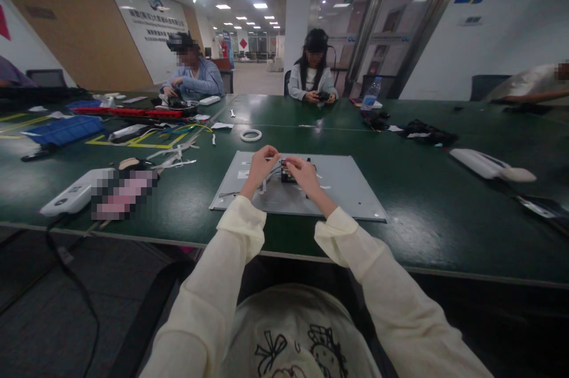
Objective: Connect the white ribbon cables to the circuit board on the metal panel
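Observation:
A light grey flat panel (342, 188) lies on the green table in front of me. On it is a small black block-like component (285, 173), with thin grey wires (272, 174) running off its left side. My left hand (262, 166) is above these wires, thumb and fingertips pinched together. Just to the right, my right hand (303, 172) partly covers the component, its thumb and fingers also closed in a pinch. The fingertips of both hands nearly meet over the component's top; whatever is between them is too small to make out.
Behind the panel lies a white tape roll (251, 135). A white case (77, 191), a blue tray (64, 129) and loose strips are on the left. On the right are a white device (475, 163) and black cloth (429, 132). Two people sit across the table.

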Demonstrator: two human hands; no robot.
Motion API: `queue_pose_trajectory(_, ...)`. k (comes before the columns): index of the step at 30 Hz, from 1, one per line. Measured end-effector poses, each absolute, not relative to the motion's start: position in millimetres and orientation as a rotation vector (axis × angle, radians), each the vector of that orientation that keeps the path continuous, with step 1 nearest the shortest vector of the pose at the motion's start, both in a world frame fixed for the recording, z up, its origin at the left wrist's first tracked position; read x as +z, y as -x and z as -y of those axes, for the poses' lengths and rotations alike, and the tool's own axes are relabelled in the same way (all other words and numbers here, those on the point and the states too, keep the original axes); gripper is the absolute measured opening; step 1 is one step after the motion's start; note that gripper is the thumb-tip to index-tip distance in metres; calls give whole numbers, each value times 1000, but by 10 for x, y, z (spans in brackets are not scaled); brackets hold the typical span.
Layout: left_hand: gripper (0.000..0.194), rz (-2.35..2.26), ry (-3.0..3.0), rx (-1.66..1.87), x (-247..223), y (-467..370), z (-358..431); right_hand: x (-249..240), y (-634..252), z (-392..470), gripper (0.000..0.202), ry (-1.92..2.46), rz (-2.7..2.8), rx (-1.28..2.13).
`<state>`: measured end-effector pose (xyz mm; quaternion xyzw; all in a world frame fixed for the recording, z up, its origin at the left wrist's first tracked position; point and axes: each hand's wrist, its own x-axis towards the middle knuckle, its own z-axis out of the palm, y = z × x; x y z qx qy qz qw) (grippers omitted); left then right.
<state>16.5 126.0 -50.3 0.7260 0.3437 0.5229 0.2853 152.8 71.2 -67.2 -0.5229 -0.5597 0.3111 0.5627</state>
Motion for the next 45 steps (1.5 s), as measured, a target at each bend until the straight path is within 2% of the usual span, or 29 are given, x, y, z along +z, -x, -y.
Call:
queue_pose_trajectory(5,13,-895,-2024,1284,-513,-185,-1213,-596,-1503,-655,20,1161,1183,928)
queue_pose_trajectory(19,22,-681,-1878,1192,-492,-214,-1146,-530,-1517,-606,33,1094,998,1070)
queue_pose_trajectory(29,27,-642,-1771,1210,-467,-173,-1165,-376,-1505,-532,13,911,850,1452)
queue_pose_trajectory(33,28,-638,-1853,1154,-484,-183,-1148,-368,-1528,-547,19,949,877,1465)
queue_pose_trajectory(45,31,-671,-1860,1193,-493,-174,-1157,-408,-1521,-539,18,1035,894,1298)
